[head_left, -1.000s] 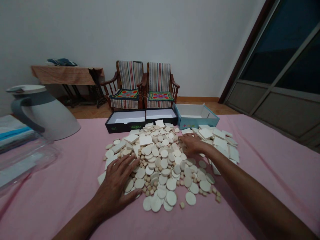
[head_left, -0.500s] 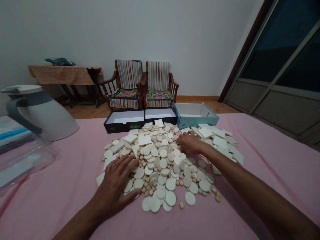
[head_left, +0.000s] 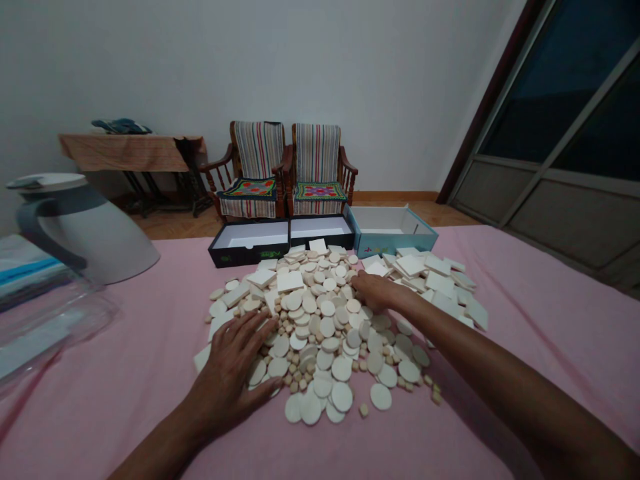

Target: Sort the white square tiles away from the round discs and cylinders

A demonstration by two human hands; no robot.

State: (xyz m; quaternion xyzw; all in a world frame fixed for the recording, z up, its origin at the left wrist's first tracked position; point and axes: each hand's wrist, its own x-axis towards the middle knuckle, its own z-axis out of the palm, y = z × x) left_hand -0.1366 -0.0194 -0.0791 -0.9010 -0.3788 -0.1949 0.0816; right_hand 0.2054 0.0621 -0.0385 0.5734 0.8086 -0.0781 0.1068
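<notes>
A heap of pale wooden discs (head_left: pixel 327 327) spreads over the pink cloth, with small wooden cubes (head_left: pixel 295 385) mixed in. My left hand (head_left: pixel 233 360) lies on the heap's left edge, palm down, fingers stretched out and thumb apart, resting on pieces. On the far right side of the discs is my right hand (head_left: pixel 374 291), its back turned up and its fingertips down among the pieces. Those fingers are mostly hidden, so whether they hold a piece does not show. Pale square tiles (head_left: pixel 440 285) are piled just right of that hand; another square tile (head_left: pixel 290 281) tops the discs.
Two black open boxes (head_left: pixel 250 253) and a light blue open box (head_left: pixel 390 245) line the far side of the heap. At left stand a white and grey jug (head_left: pixel 100 233) and a clear plastic container (head_left: pixel 55 327). Two wooden armchairs (head_left: pixel 317 157) are beyond the pink cloth (head_left: pixel 525 320).
My right hand has shifted slightly left, off the edge of the square tiles, and its fingers are now less visible. My left hand stays in place.
</notes>
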